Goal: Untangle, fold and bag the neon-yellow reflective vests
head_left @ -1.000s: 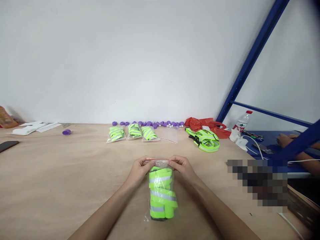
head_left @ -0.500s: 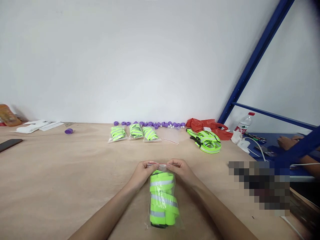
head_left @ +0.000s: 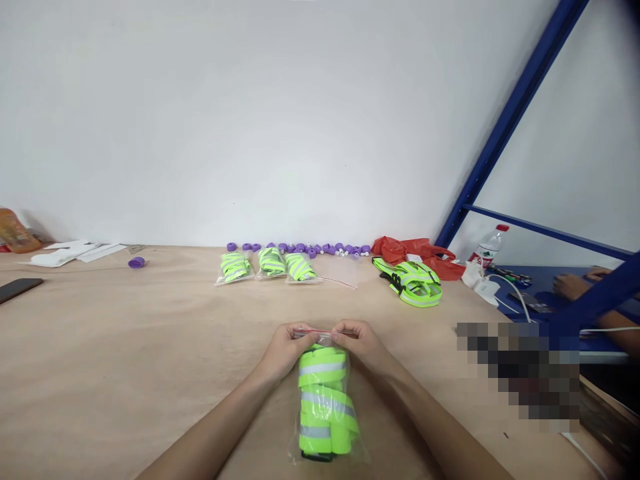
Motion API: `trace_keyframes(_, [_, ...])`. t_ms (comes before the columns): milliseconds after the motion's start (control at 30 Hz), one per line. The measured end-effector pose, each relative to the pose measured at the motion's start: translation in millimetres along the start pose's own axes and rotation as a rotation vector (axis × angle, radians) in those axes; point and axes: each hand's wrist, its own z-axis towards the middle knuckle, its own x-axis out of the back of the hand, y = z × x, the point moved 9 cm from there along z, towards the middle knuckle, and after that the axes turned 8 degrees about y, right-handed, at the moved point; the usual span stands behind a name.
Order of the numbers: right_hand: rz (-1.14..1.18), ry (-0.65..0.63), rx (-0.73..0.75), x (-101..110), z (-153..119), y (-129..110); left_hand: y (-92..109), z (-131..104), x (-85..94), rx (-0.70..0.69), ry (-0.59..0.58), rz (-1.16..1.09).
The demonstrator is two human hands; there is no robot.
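My left hand [head_left: 289,347] and my right hand [head_left: 360,343] pinch the two sides of the top edge of a clear zip bag [head_left: 325,339], thumbs toward me. A red line runs along the bag's mouth between my fingers. Inside is a folded fluorescent yellow-green strap with silver reflective stripes [head_left: 327,400], and a dark piece shows at its lower end. Farther back stand three similar filled bags in a row [head_left: 271,262]. A flat clear bag [head_left: 340,270] lies to their right. Beyond it is a loose yellow-green reflective strap [head_left: 417,283] with black buckles.
Small purple caps [head_left: 300,248] line the wall; one purple cap [head_left: 137,263] sits apart at left. White papers [head_left: 75,252] and a phone [head_left: 19,289] lie left. A red plastic bag [head_left: 415,250], a bottle [head_left: 487,247] and a blue frame [head_left: 510,120] stand right, near another person's hand [head_left: 573,285].
Both hands have stayed at the bag's mouth, with only a slight shift of the fingers and bag. The rest looks the same.
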Motion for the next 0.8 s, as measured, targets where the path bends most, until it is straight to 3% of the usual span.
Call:
trace_keyframes(633, [0.006, -0.076, -0.070, -11, -3, 10, -7, 1, -6.3, -0.027, -0.025, 0.068])
trace_keyframes(800, [0.067, 0.029, -0.046, -1, -1, 7, -5, -3, -7.8, -0.069, -0.021, 0.046])
